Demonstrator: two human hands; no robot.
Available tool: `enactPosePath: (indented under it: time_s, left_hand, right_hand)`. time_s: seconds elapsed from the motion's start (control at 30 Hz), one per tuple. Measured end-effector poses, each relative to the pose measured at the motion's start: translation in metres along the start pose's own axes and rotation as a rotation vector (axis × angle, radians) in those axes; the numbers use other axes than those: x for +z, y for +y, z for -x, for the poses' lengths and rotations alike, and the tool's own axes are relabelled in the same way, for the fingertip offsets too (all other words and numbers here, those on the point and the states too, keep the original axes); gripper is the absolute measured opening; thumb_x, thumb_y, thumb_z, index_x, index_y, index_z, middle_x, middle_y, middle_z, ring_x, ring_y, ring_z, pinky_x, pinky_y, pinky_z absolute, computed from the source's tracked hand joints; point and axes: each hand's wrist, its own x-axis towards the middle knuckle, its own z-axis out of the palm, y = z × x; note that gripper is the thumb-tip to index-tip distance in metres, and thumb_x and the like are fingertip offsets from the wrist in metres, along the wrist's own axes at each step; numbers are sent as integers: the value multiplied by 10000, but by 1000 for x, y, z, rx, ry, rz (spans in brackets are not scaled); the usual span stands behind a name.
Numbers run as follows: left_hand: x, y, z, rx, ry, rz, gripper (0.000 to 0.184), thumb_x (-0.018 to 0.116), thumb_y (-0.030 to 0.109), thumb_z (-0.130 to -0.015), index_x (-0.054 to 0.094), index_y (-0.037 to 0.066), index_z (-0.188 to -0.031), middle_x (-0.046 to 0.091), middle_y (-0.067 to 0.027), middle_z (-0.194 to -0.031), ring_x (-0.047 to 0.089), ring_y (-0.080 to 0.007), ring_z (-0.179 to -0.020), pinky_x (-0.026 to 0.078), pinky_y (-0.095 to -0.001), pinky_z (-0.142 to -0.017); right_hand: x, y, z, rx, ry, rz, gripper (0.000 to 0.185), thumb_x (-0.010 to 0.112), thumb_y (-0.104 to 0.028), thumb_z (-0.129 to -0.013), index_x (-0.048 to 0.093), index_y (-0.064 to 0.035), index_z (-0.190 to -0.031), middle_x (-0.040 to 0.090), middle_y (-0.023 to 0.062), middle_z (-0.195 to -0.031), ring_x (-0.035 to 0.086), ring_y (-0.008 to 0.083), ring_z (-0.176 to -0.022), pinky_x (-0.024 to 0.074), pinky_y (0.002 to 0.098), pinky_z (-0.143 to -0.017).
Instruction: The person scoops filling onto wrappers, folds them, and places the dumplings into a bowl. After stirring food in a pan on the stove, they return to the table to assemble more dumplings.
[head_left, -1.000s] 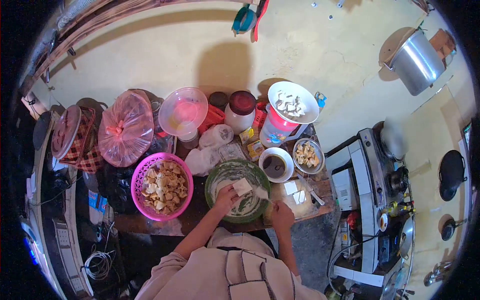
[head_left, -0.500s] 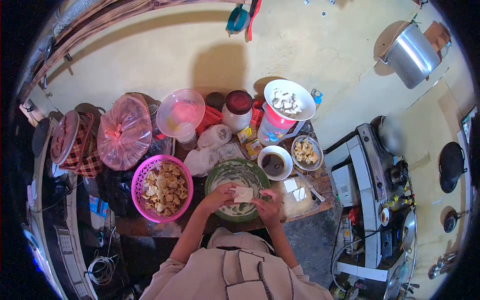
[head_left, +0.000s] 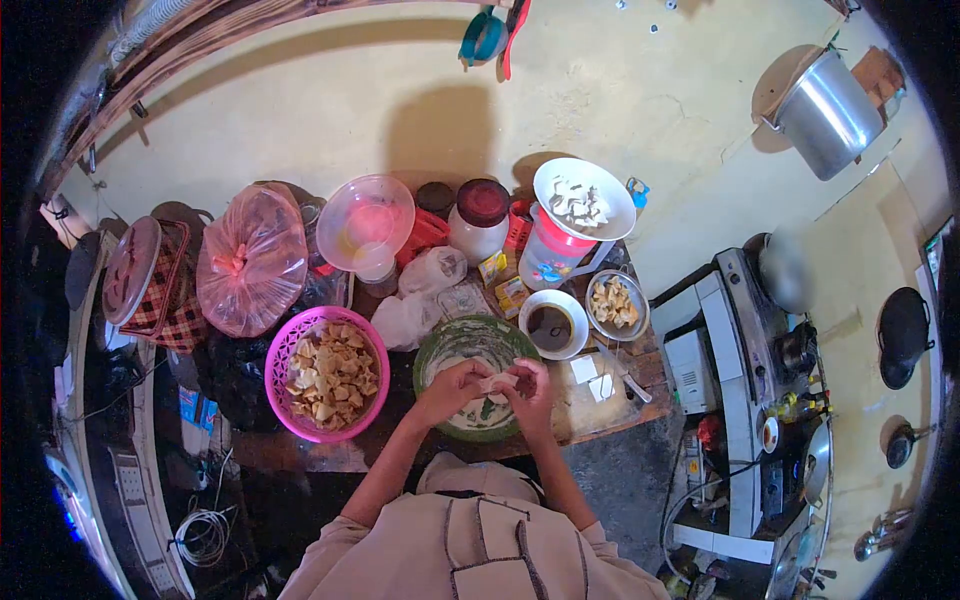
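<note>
above a green basin (head_left: 480, 436), a person pinches a pale dough wrapper (head_left: 494, 383) between both hands, the left hand (head_left: 452, 390) and the right hand (head_left: 531, 392) each closed narrowly on one side of it. folding the sheet appears to be the step in hand; the next move seems to call for a light, even press that seals without tearing. whether filling sits inside cannot be told. flat white squares (head_left: 584, 369) lie near a knife (head_left: 632, 386) at right, crinkled pieces (head_left: 332, 378) in a pink basket (head_left: 272, 386) at left.
</note>
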Motion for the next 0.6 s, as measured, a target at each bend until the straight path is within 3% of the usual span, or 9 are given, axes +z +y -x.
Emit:
enactPosePath:
  time_s: [0.1, 0.17, 0.27, 0.4, 0.47, 0.6]
  left_hand:
    - [7, 5, 0, -47, 73, -203, 222, 557, 122, -794, 510, -11, -965, 574, -63, -891, 548, -114, -836, 442, -242, -755]
    - [3, -7, -4, 15, 78, -134, 251, 579, 112, -776, 515, -9, -987, 577, -64, -891, 548, -120, -836, 443, -246, -754]
    - [2, -6, -8, 50, 103, -88, 273, 596, 97, -759, 528, -3, -1003, 571, -63, -906, 543, -122, -841, 441, -248, -758]
    - [9, -4, -9, 150, 170, -31, 361, 588, 62, -753, 478, 12, -1093, 549, -73, -949, 531, -126, -867, 437, -245, -760]
    - [19, -2, -7, 144, 268, 151, 393, 576, 47, -760, 437, 23, -1127, 534, -81, -974, 527, -138, -883, 440, -249, -771]
    - [39, 3, -3, 112, 446, 537, 422, 553, 25, -778, 374, 41, -1161, 520, -94, -996, 529, -162, -903, 455, -265, -792]
  right_hand:
    - [1, -1, 2, -43, 14, 70, 433, 673, -19, -671, 441, -45, -1036, 505, 74, -950, 518, 140, -851, 440, 241, -697]
    - [-2, -3, 3, -52, -16, 174, 445, 679, -25, -666, 438, -46, -1039, 508, 72, -938, 522, 138, -834, 440, 237, -694]
    - [-3, 0, 6, -138, 15, 33, 317, 662, -90, -708, 500, -39, -976, 547, 86, -893, 546, 161, -817, 456, 266, -654]
    - [-4, -15, 5, -273, 74, 195, 181, 648, -47, -706, 543, -36, -853, 560, 89, -810, 559, 163, -736, 446, 264, -619]
    - [-2, -11, 8, -282, 149, 175, 142, 645, -31, -702, 550, -33, -808, 561, 92, -776, 560, 164, -702, 443, 260, -616]
    - [-6, -1, 7, -390, 91, 259, 175, 629, 37, -688, 536, -25, -823, 533, 94, -874, 537, 148, -735, 440, 242, -636]
